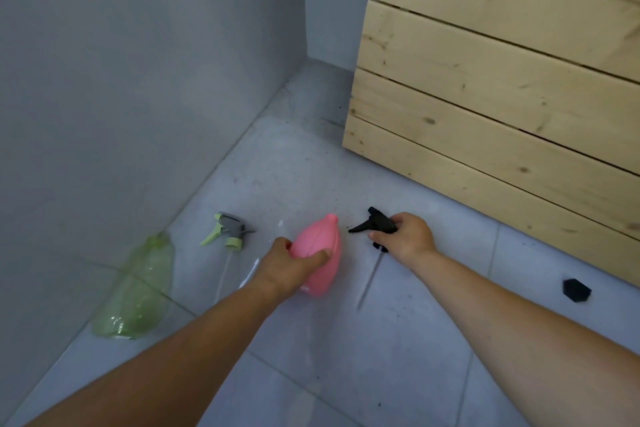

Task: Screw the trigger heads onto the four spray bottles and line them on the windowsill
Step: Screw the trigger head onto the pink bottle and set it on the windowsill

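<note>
A pink spray bottle (320, 250) lies on the grey tiled floor, neck pointing away from me, and my left hand (287, 262) is wrapped around its body. My right hand (408, 236) grips a black trigger head (375, 224) just right of the bottle; its dip tube (369, 282) trails toward me over the floor. At the left, a translucent green bottle (138, 291) lies on its side by the wall. A green and grey trigger head (227, 232) lies between the green and pink bottles, its clear tube (221, 277) running toward me.
A grey wall (138, 80) closes the left side and meets the floor in a corner ahead. A slatted pale wood panel (502, 97) stands at the right. A small black piece (576, 289) lies on the tiles at the far right.
</note>
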Demonstrator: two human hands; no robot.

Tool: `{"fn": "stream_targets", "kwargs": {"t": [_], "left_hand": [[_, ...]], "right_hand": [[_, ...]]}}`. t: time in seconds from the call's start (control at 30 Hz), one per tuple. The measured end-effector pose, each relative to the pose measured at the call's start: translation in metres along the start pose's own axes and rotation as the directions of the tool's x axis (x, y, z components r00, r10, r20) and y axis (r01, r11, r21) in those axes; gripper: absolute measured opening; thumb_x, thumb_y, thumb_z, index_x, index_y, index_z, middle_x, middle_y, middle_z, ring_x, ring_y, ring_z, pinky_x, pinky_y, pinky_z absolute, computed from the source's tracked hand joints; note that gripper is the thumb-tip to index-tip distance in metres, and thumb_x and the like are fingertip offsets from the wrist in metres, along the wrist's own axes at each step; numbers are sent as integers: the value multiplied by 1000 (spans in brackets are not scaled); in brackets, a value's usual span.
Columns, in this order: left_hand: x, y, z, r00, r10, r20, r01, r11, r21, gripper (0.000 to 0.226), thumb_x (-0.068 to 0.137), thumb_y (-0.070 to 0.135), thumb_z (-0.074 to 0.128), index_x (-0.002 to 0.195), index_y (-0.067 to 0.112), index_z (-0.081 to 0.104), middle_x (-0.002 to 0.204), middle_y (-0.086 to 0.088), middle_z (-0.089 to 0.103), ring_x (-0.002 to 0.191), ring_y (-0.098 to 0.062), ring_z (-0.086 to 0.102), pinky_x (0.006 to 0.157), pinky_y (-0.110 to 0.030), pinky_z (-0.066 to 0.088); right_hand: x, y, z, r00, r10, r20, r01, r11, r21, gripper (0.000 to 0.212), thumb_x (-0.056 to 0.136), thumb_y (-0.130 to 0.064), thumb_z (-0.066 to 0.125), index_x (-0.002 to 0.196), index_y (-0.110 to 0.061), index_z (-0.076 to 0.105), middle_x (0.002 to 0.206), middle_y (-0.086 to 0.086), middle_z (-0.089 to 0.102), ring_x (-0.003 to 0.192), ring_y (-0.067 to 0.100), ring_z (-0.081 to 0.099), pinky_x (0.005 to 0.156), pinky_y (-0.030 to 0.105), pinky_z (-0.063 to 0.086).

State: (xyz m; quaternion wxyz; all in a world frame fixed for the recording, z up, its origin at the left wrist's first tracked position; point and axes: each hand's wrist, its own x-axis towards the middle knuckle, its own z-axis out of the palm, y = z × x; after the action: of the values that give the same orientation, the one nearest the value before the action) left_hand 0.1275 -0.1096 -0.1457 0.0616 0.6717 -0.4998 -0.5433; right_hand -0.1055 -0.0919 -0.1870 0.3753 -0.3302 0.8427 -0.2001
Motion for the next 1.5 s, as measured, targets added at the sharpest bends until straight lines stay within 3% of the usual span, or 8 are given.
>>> {"fn": "stream_targets", "kwargs": {"t": [0.13,0.37,0.47,0.63,0.73,0.87,1.2,1.5], "left_hand": [[-8,-3,-4,1000,6,-5,-6,999,-44,65,81,42,81,128,10,49,120,-6,57,101,-27,60,70,-30,47],[-57,32,-40,987,126,101,-119,990,-72,104,50,59,82,139,16,48,125,-6,62,109,-25,67,98,-44,57],[-89,58,-67,963,226,150,-227,974,-6,79,68,42,88,135,16,53,116,0,67,98,-15,68,86,-28,60],[-161,97,-113,923,357,142,-376,915,145,62,75,32,87,128,19,60,102,5,67,84,-15,66,58,-20,54],[-206,109,-139,905,406,126,-424,884,197,78,56,46,86,126,22,61,110,-1,70,97,-23,71,78,-41,63],[-258,116,-169,871,480,107,-492,849,195,79,61,39,88,132,23,57,116,0,68,99,-16,69,75,-22,54],[-340,100,-186,785,619,22,-617,777,125,93,45,45,83,132,29,52,120,4,66,106,-15,69,86,-28,60],[-357,102,-171,739,669,78,-673,737,67,85,51,41,85,130,34,55,122,4,66,108,-15,68,88,-32,62]], "right_hand": [[-10,-4,0,1000,-21,13,19,993,120,15,78,-21,79,79,-11,68,70,1,64,71,21,63,58,26,47],[-54,-35,-46,992,-3,122,-49,904,425,11,88,-6,67,81,-12,62,83,17,67,78,32,66,81,44,57],[-84,-66,-82,993,-77,89,20,856,517,3,93,-5,60,95,-7,61,86,15,68,74,27,66,71,37,57],[-152,-122,-150,970,-238,47,170,805,568,7,97,-7,55,103,-10,57,91,14,69,78,23,67,68,34,56],[-198,-149,-190,949,-316,-6,254,752,609,18,96,-9,57,114,-5,55,99,18,71,87,31,68,83,45,57],[-259,-172,-232,911,-406,-77,357,680,640,11,96,-9,57,106,-5,59,94,13,74,85,30,69,84,45,58],[-385,-186,-278,776,-446,-446,603,318,731,16,97,-11,57,112,-5,55,97,14,73,89,26,72,79,36,60],[-406,-179,-255,775,-500,-387,590,353,726,7,98,-6,53,104,-7,55,93,14,74,84,26,73,79,36,61]]}}
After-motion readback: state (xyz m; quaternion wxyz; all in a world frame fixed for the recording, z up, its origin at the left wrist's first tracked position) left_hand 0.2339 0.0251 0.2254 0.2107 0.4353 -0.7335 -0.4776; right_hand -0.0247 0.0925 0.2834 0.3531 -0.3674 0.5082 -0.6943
